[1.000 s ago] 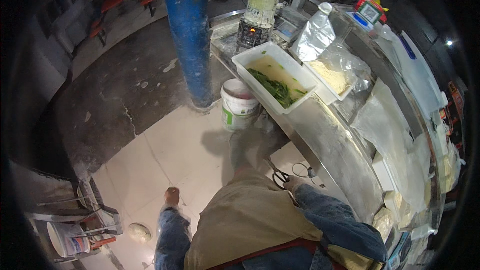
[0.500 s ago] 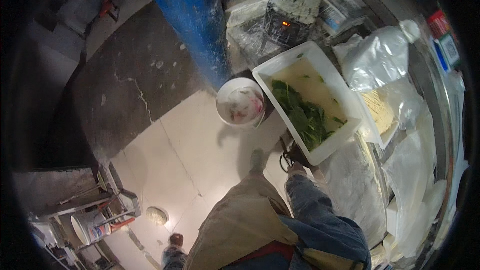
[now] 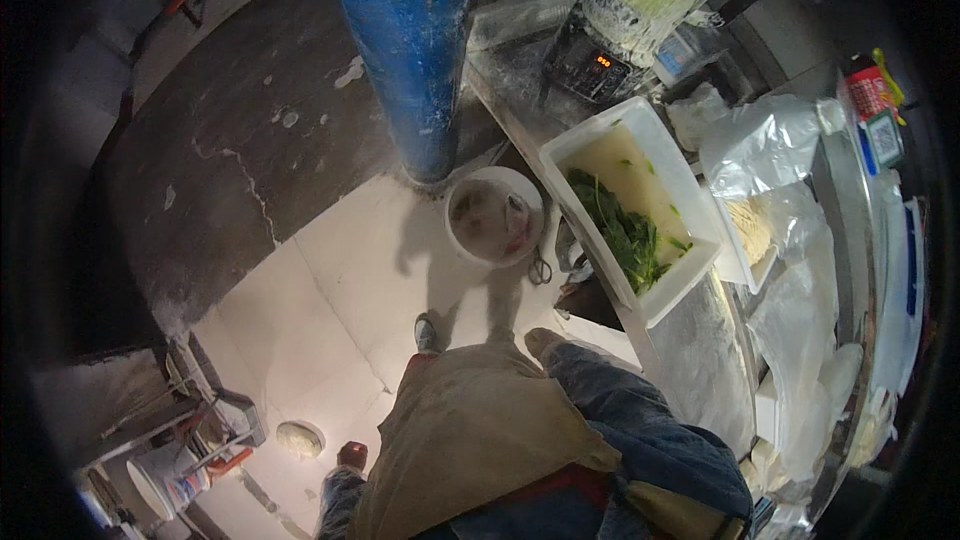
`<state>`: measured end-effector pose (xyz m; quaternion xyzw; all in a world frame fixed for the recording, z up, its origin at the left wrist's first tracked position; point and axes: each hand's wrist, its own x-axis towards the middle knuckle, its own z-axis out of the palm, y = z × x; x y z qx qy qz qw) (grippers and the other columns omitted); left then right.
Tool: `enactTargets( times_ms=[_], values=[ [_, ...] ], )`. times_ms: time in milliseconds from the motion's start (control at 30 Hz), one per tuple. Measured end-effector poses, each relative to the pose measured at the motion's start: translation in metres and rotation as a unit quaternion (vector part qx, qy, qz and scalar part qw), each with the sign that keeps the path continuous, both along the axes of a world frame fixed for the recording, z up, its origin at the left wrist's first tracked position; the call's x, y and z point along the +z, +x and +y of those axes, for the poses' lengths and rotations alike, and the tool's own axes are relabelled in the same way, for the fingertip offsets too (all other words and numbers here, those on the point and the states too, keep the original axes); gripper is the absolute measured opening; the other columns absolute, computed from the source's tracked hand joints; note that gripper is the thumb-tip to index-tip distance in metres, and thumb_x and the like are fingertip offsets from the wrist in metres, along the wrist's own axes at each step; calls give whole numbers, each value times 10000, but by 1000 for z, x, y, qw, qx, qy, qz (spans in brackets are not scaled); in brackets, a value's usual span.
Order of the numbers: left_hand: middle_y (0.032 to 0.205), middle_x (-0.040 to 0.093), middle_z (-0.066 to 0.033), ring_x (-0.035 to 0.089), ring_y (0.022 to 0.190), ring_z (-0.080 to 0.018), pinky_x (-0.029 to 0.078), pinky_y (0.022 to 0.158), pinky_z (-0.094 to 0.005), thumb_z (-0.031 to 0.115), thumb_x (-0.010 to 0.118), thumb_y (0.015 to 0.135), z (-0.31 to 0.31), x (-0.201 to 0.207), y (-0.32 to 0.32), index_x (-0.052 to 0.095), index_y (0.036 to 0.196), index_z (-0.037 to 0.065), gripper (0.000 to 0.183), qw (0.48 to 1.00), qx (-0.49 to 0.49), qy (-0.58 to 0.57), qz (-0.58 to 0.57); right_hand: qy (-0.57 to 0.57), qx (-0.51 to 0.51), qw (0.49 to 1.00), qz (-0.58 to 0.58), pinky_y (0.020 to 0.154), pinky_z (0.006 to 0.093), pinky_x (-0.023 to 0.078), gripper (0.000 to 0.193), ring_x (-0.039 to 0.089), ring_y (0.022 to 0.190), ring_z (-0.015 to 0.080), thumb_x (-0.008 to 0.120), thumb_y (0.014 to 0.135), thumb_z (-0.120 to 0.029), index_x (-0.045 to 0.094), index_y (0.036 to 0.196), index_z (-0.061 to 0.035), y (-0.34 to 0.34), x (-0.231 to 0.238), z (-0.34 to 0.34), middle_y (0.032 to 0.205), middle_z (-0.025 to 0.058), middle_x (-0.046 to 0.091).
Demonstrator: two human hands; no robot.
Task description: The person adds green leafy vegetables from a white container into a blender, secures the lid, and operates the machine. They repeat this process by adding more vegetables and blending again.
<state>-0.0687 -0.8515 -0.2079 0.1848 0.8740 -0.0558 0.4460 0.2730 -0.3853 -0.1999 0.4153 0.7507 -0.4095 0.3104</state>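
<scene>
My left hand hangs low at the left of my tan apron, below a denim cuff. It touches nothing that I can see, and its fingers are too dark and small to make out. My right hand reaches forward over the floor from a denim sleeve; its fingers are blurred. A pair of dark scissors shows its handle loops beyond that hand, apart from it. Just left of the loops, a white bucket stands on the floor with whitish and pinkish contents.
Along my right runs a floury worktop. It bears a white tub of leafy greens in cloudy liquid, noodles, clear plastic bags and a blender. A blue column rises behind the bucket. A metal rack stands left.
My right hand has moved left and is apart from the scissors, whose loops now show closer to the bucket. A shoe appears further left. The whole view has shifted.
</scene>
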Motion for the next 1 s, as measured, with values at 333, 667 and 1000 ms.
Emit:
enactTargets(
  times_ms=[333,667,1000],
  values=[
    [1010,625,-168,594,946,-320,500,807,-405,260,511,850,147,-53,-201,603,918,44,244,983,-78,148,81,169,-194,966,27,544,414,402,273,542,595,254,448,854,-212,538,682,-21,82,37,-74,627,147,530],
    [870,648,-120,611,860,-293,488,782,-391,294,517,819,315,-38,-143,635,917,89,256,948,-107,292,-69,120,174,973,-88,652,367,494,173,607,721,248,531,802,-127,655,687,-88,53,40,-51,699,56,623],
    [687,621,-114,597,590,-211,512,534,-331,166,518,859,310,-123,-221,622,749,33,202,919,-316,235,-2,123,-8,978,-169,822,414,476,362,597,964,293,420,892,-325,633,1030,-66,-31,48,7,1022,116,641]
  ],
)
